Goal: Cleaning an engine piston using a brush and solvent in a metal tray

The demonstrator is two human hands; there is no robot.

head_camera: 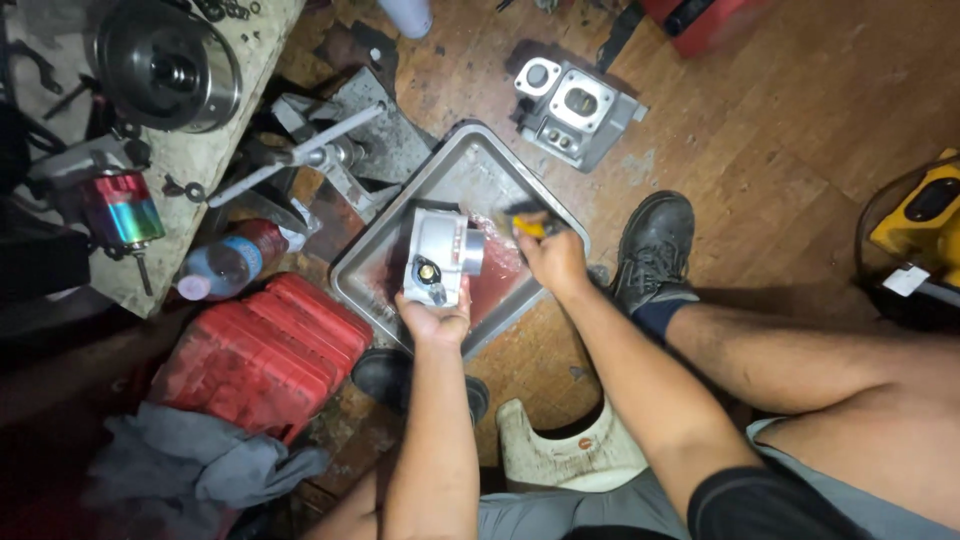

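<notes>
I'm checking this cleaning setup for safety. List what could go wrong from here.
1. The left hand alone holds the wet metal part over the tray; it could slip and drop.
2. The brush in the right hand may flick reddish liquid beyond the tray.
3. That splash could reach bare skin.

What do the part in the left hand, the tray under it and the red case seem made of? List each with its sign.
Engine part: seemingly cast aluminium, by its dull pale-grey matte surface.
Tray: sheet metal, likely steel, by its grey sheen and rolled rim.
Red case: probably moulded plastic, by its ribbed, glossy surface.
</notes>
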